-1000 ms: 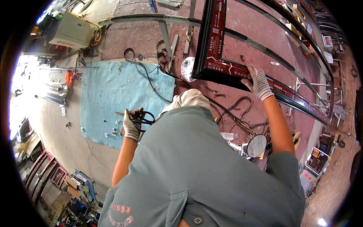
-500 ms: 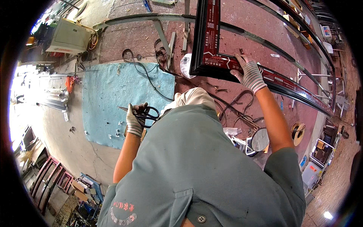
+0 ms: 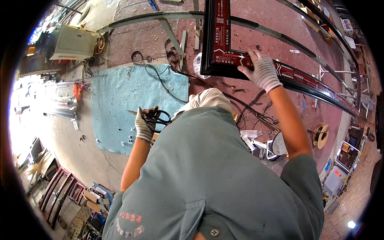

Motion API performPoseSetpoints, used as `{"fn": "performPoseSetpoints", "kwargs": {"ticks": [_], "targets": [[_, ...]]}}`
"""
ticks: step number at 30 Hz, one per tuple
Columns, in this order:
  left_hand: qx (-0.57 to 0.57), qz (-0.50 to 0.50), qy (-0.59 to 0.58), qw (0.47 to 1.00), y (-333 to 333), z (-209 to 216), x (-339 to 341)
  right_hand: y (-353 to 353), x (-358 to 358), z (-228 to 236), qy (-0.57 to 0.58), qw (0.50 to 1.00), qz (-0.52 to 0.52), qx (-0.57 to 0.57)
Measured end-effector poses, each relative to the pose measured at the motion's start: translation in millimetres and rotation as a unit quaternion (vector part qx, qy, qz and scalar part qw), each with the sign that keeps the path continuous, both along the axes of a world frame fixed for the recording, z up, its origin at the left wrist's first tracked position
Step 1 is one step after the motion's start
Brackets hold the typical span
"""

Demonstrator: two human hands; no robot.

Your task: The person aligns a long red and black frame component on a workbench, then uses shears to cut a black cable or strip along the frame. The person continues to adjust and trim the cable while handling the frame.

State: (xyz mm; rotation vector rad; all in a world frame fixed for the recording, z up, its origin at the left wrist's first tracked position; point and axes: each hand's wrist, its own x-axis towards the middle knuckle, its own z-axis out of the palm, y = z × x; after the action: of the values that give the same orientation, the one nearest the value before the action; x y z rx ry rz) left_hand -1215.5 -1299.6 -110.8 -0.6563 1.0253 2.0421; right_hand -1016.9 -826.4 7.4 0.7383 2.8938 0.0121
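Workshop floor: bare concrete, stained reddish at centre and right. Blue mat spread flat on it, black cable trailing across its upper edge. Grey metal cabinet at upper left, coiled yellow hose just beside it. Long metal rails curving across the top. Stacked red frames at lower left. Cable spool at right. Strong daylight from the left edge.

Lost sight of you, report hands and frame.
Left hand gripping scissors. Right hand flat on frame corner. Cables on floor below.
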Motion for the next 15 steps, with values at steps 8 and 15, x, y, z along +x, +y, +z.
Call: {"fn": "performPoseSetpoints", "kwargs": {"ticks": [8,15], "targets": [[0.012,0.018,0.005,1.0,-18,-5,-2,80,113,-5,0.063,0.997,0.012,0.046],[-0.065,0.083,-0.007,0.994,-27,5,15,43,102,-20,0.2,0.979,0.0,0.047]]}}
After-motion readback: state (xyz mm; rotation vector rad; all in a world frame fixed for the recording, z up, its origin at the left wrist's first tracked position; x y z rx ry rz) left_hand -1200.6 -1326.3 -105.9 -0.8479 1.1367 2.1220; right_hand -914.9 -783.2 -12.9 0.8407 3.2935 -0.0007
